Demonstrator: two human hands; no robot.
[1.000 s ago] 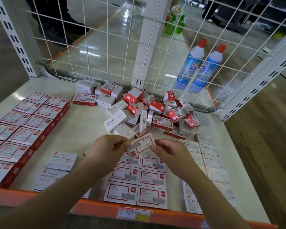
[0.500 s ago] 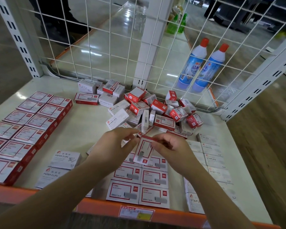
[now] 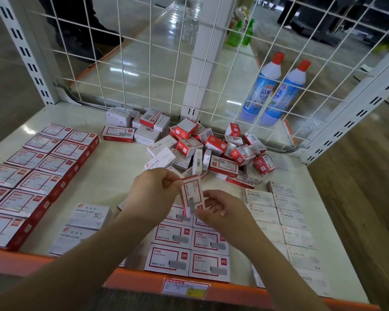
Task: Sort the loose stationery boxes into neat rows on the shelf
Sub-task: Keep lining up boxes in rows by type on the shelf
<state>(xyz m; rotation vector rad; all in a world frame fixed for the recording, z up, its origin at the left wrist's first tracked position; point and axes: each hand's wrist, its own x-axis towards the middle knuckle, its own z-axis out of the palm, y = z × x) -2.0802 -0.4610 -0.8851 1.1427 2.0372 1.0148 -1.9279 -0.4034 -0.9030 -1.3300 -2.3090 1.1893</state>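
Stationery boxes cover a white shelf (image 3: 112,176) with an orange front lip, and most already lie in order: from the left, two rows of large red-bordered boxes (image 3: 38,167), then a short column of white paper-clip boxes (image 3: 89,215), a two-wide block of red-framed staple boxes (image 3: 186,250) near the front edge, and at the right two columns of white staples boxes (image 3: 281,217). Unsorted stock remains in a loose heap (image 3: 211,149) (red and white cartons lying at all angles) against the wire-mesh back panel (image 3: 144,70), so the job looks roughly half done, perhaps a little more. Above the red-framed block, one small red-framed staple box (image 3: 192,195) is held upright between both hands. Left hand (image 3: 154,189) pinches its upper corner with curled fingers; right hand (image 3: 222,207) grips its lower end with thumb and fingertips. Judging by its label, it belongs at the far end of the block directly below. Two blue cleaner bottles (image 3: 272,88) stand beyond the mesh.
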